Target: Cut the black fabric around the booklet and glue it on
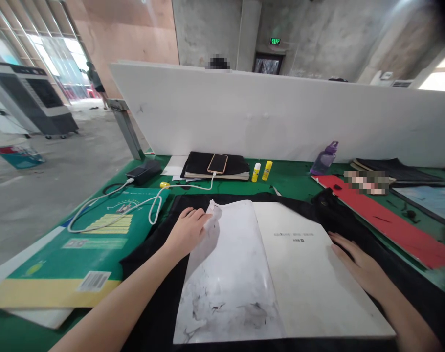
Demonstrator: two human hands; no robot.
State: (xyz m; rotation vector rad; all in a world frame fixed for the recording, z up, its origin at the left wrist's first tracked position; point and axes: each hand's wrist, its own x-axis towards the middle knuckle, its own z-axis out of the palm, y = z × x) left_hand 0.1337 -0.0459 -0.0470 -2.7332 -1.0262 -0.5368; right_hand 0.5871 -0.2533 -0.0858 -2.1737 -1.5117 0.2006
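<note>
An open book (318, 283) lies on black cloth (149, 303). The right hand (360, 264), fingers loosely extended, rests at its right edge; the left hand (188, 229) pinches the crumpled top corner of the left page (233, 259). A hard tug could rip that corner; light right-hand pressure could let the book slide. Beyond, the loose cable (212, 183), if snagged, could drag the phone (218, 164).

Room beyond book (277, 274), between glue sticks (267, 171) and purple bottle (322, 163); partition (281, 115) blocks behind; cable (188, 186) crosses left.
</note>
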